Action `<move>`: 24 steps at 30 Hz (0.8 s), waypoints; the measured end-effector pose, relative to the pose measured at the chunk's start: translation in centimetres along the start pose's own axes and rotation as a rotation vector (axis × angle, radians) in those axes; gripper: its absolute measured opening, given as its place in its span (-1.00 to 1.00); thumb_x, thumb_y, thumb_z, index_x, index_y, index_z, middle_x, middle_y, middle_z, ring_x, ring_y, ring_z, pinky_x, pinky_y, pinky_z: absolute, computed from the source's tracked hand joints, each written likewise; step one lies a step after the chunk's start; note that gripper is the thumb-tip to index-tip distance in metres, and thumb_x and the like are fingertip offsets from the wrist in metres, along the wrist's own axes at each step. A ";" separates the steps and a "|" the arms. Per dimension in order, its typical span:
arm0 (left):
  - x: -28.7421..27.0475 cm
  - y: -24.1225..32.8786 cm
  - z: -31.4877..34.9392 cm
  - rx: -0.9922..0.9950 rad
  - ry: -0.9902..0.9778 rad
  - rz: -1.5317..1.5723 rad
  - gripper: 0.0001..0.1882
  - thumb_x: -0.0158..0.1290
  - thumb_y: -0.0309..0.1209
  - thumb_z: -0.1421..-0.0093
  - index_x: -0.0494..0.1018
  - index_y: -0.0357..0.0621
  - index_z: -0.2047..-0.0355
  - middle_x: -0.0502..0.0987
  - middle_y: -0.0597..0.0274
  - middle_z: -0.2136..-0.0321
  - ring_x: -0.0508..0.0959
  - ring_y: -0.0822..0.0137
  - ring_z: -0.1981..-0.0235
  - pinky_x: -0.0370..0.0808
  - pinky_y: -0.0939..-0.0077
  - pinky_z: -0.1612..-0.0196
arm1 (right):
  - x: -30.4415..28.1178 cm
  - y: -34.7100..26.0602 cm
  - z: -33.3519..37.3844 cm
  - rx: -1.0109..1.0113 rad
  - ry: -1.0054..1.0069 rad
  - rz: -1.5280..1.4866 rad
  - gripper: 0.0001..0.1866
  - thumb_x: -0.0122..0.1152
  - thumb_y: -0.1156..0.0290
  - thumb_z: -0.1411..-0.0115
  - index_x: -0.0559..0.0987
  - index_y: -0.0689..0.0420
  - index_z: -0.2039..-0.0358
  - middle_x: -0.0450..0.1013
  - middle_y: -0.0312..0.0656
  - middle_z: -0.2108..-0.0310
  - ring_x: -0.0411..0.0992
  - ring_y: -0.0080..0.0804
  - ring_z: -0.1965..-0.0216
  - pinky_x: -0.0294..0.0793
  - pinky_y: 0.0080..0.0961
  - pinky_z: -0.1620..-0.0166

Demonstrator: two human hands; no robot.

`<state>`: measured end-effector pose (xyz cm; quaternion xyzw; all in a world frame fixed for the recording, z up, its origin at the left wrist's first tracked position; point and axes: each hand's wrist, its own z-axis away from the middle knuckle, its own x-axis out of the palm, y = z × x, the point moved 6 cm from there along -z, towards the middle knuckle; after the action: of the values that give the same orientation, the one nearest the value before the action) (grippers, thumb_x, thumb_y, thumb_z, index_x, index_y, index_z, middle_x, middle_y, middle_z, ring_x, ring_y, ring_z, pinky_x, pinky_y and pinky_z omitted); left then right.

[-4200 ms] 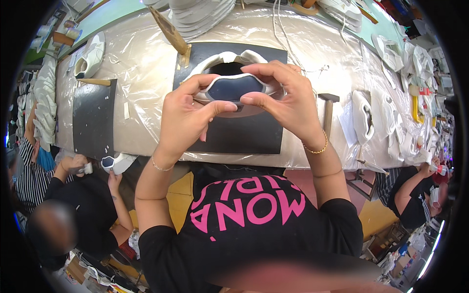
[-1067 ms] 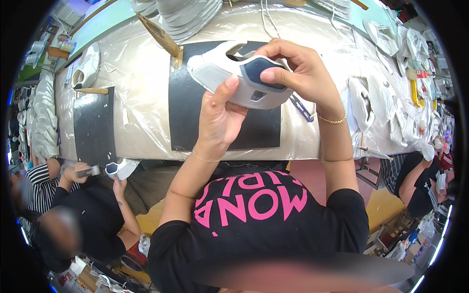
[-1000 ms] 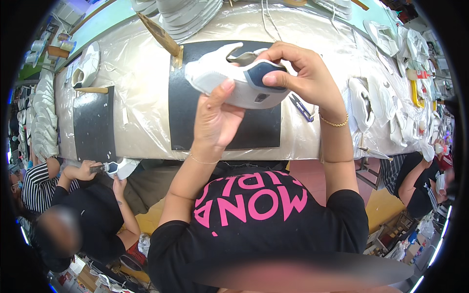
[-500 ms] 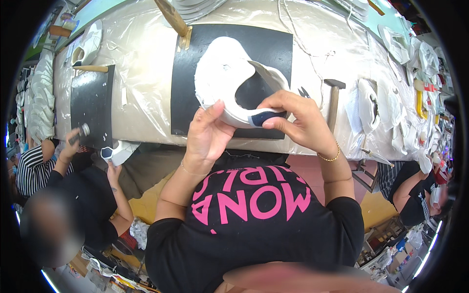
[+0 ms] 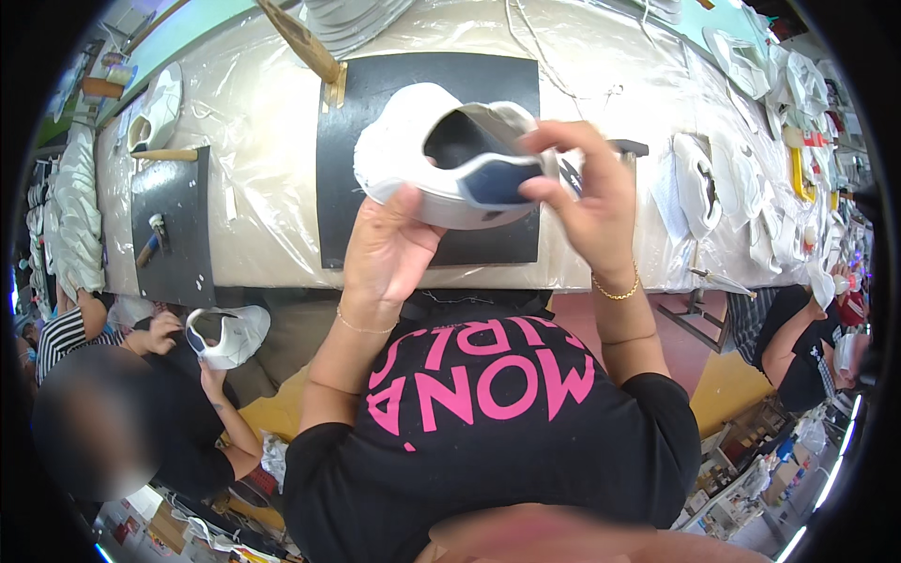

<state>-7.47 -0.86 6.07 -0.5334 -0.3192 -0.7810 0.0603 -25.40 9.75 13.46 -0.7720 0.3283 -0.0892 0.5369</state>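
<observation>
A white shoe upper (image 5: 394, 141) with a navy patch at its heel is held above a black mat (image 5: 432, 249). My left hand (image 5: 394, 235) grips its lower side, thumb pressed on the white outer face. My right hand (image 5: 591, 178) is at the heel end, slightly blurred. Its thumb lies against the navy patch and its forefinger is at the collar edge. The dark opening of the upper faces up, and its side is turned toward me. Behind my right hand, a hammer (image 5: 629, 147) lies mostly hidden.
A wooden handle (image 5: 305, 42) sticks out over the mat's far left corner. More white uppers (image 5: 694, 188) lie at the right. On the left, a co-worker holds a white upper (image 5: 230, 336) beside a second black mat (image 5: 183, 239), where a hammer (image 5: 152, 239) rests.
The upper has turned so that more of its navy heel and side shows. My right fingers have spread wider. The co-worker's hammer has been put down on the left mat.
</observation>
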 end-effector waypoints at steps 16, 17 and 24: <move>-3.1 0.6 1.6 -0.012 -0.069 0.649 -0.49 0.13 -0.17 -0.22 0.37 -0.07 -0.14 0.42 0.20 -0.15 0.36 0.23 -0.21 0.27 0.14 -0.29 | 11.2 3.9 3.3 0.641 -0.004 -1.362 -0.37 0.46 0.41 -0.04 0.37 0.15 -0.10 0.44 -0.25 0.03 0.39 -0.44 -0.05 0.35 -0.40 -0.14; -3.4 0.4 1.7 -0.011 -0.060 0.638 -0.49 0.13 -0.17 -0.22 0.37 -0.06 -0.14 0.42 0.20 -0.15 0.37 0.23 -0.20 0.27 0.15 -0.29 | 11.1 3.7 3.2 0.654 -0.010 -1.335 -0.38 0.46 0.43 -0.04 0.38 0.15 -0.10 0.45 -0.25 0.04 0.40 -0.44 -0.04 0.35 -0.40 -0.14; -4.7 -0.4 2.3 -0.003 0.032 0.548 -0.67 0.17 -0.20 -0.20 0.51 0.06 0.04 0.52 0.33 -0.02 0.42 0.31 -0.14 0.29 0.20 -0.25 | 10.4 3.8 3.9 0.695 0.048 -1.240 -0.53 0.48 0.39 0.01 0.49 0.13 0.10 0.48 -0.29 0.19 0.43 -0.45 0.08 0.36 -0.40 -0.08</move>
<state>-3.85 -0.47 2.37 -0.5877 -0.1610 -0.7442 0.2737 -17.01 5.72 6.26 -0.5984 -0.2075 -0.4948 0.5950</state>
